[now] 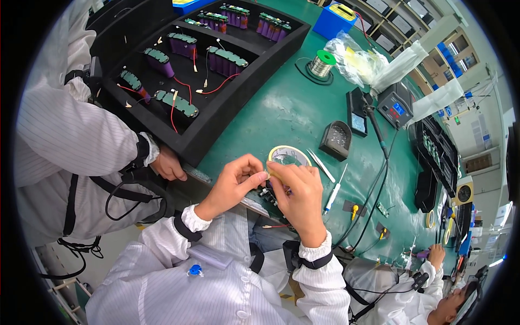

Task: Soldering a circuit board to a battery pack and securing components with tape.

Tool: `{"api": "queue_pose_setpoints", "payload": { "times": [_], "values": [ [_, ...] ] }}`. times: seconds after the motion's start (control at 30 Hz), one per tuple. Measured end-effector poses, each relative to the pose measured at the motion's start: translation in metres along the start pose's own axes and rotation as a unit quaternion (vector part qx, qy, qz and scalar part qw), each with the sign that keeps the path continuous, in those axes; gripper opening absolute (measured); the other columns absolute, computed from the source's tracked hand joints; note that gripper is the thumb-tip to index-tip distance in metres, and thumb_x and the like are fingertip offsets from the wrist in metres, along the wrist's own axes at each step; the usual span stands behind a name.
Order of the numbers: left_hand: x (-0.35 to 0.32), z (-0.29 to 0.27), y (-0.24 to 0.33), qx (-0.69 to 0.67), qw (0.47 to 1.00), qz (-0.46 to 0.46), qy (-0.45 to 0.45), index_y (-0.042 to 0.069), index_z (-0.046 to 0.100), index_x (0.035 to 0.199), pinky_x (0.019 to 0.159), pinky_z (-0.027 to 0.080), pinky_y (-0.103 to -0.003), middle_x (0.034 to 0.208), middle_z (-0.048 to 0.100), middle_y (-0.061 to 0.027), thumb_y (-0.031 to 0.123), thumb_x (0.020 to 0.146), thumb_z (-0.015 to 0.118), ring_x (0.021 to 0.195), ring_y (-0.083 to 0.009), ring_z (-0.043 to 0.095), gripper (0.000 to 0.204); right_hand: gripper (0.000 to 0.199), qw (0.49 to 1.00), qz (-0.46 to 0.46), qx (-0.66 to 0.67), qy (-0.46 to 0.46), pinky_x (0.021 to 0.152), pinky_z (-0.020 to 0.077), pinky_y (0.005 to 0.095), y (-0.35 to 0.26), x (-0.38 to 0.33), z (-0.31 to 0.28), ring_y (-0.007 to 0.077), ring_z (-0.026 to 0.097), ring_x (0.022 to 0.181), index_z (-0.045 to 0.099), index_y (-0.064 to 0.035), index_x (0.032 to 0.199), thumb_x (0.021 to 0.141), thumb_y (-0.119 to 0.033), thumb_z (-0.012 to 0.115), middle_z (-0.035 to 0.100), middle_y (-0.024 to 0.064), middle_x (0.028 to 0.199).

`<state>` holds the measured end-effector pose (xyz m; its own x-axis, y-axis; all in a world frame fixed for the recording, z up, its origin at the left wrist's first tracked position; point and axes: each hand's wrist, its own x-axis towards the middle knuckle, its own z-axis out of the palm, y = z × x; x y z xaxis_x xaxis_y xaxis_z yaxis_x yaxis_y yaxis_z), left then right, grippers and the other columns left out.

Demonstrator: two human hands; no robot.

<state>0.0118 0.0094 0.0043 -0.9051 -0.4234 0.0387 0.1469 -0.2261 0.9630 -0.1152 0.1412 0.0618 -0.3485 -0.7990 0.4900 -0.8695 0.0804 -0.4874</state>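
Observation:
My left hand (234, 185) and my right hand (301, 196) meet at the table's near edge, both closed in a pinch, fingertips nearly touching. Between the fingertips is a tiny pale piece, too small to name. Just below them, a small assembly with dark and purple parts (268, 195) shows at the table edge, mostly hidden by my right hand. A red wire (275, 226) hangs under it. Right behind my fingers lies a roll of yellowish tape (306, 156), partly covered by them. White tweezers (322, 165) and a white-handled screwdriver (332, 198) lie to the right.
A black foam tray (216, 122) with purple battery packs stands at left, a co-worker's hand (169, 164) beside it. Rightward are a solder spool (322, 64), a granule-filled dish (337, 138), a soldering iron (374, 119) and its station (395, 105). Another co-worker's hand (436, 255) works far right.

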Motion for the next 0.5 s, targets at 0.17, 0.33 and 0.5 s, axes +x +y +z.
{"api": "queue_pose_setpoints", "payload": {
  "times": [0.17,0.33,0.5],
  "values": [
    [-0.001,-0.001,-0.005,-0.061,0.997,0.034,0.024,-0.004,0.064,0.108,0.088,0.054,-0.026,0.103,0.066,-0.0050,0.004,0.100,0.065,0.096,-0.0113,0.065,0.011,0.025,1.000,0.000,0.008,0.020,0.074,0.0418,0.0353,0.001,0.002,0.006,0.0195,0.058,0.067,0.074,-0.0099,0.108,0.083,-0.005,0.075,0.066,0.0005,0.078],
    [-0.006,-0.001,-0.006,-0.053,0.997,0.040,0.034,-0.004,0.065,0.113,0.090,0.054,-0.026,0.106,0.066,-0.0053,0.002,0.100,0.065,0.099,-0.0105,0.063,0.015,0.025,1.000,0.008,0.008,0.011,0.074,0.0419,0.0360,0.000,0.003,0.007,0.0206,0.059,0.069,0.074,-0.0102,0.108,0.083,-0.005,0.075,0.066,0.0014,0.079],
    [-0.007,0.000,-0.008,-0.062,0.996,0.045,0.052,-0.004,0.065,0.115,0.088,0.053,-0.025,0.104,0.065,-0.0034,0.001,0.099,0.067,0.098,-0.0080,0.060,0.017,0.025,1.000,0.003,0.003,0.011,0.074,0.0423,0.0370,-0.001,0.003,0.012,0.0214,0.059,0.070,0.074,-0.0103,0.109,0.084,-0.007,0.075,0.065,0.0019,0.079]
  ]
}}
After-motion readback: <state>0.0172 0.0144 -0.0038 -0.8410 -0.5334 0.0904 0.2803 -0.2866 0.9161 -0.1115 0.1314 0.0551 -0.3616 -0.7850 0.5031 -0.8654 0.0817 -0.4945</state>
